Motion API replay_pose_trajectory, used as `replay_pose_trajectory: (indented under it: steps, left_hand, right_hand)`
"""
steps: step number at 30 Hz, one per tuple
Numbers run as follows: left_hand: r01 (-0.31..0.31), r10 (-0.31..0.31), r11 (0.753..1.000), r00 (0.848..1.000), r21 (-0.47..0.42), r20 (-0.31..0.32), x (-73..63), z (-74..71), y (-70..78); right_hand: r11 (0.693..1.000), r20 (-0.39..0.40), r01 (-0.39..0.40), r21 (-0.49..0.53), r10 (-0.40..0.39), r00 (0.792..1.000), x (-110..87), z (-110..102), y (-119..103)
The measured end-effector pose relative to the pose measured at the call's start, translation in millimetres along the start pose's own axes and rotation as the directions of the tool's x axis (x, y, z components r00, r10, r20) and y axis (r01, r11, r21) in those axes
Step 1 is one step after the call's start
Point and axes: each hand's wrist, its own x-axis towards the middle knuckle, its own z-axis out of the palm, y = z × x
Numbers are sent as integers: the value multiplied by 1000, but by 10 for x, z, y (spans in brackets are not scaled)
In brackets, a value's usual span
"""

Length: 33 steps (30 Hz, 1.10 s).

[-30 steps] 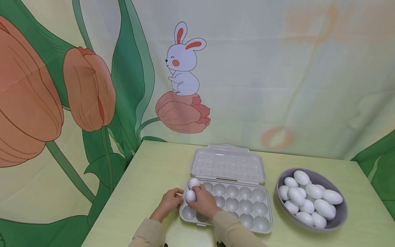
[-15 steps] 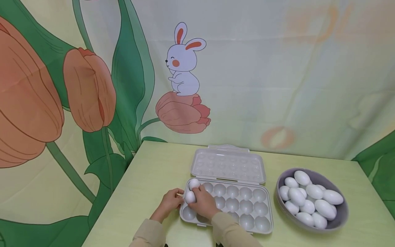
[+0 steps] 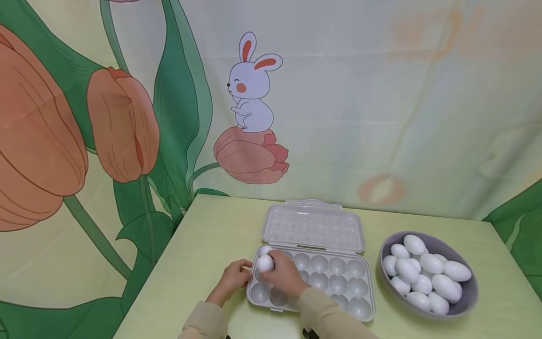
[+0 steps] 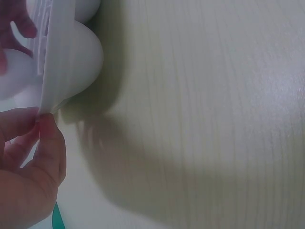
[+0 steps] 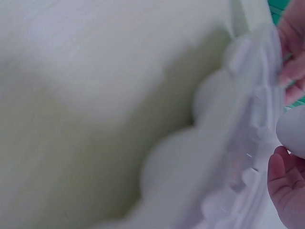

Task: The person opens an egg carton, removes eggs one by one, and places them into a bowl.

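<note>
A white egg (image 3: 266, 264) is held in the fingers of my right hand (image 3: 289, 274), over the left end of an open egg box (image 3: 367, 301). Behind it, partly hidden, another egg (image 3: 265, 250) sits in the back-left cup. The right wrist view shows the held egg (image 5: 292, 130) at the fingertips of my right hand (image 5: 289, 188). With thumb and fingers my left hand (image 3: 234, 277) pinches the box's left rim. The left wrist view shows this grip close up, with my left hand (image 4: 33, 167) below the rim (image 4: 50, 86).
The box's clear lid (image 3: 313, 228) lies folded back towards the printed wall cloth (image 3: 330, 117). To the right stands a grey-purple bowl (image 3: 469, 296) heaped with white eggs (image 3: 431, 262). Box and bowl rest on a pale yellow-green table (image 3: 211, 226).
The egg in my right hand has risen out of the left middle cup and moved slightly back and right. My left hand has stayed on the rim.
</note>
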Motion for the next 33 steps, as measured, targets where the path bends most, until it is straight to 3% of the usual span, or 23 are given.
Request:
replay_pose_trajectory:
  steps: [12, 19, 26, 33]
  left_hand:
    - [13, -14, 1000, 1000, -5, -16, -6, 19, 32]
    - [10, -10, 1000, 1000, 13, -10, 8, 18, 27]
    - [9, -9, 1000, 1000, 17, -2, 0, 26, 40]
    - [26, -25, 999, 1000, 38, -12, 0, 33, 58]
  right_hand:
    - [995, 5, -48, 85, 48, 999, 53, -698, -120]
    - [989, 6, -93, 113, 93, 996, -4, -1143, -32]
    - [994, 37, -100, 32, 99, 994, -168, -1717, 193]
    - [970, 50, -227, -90, 232, 971, -337, -2351, 447]
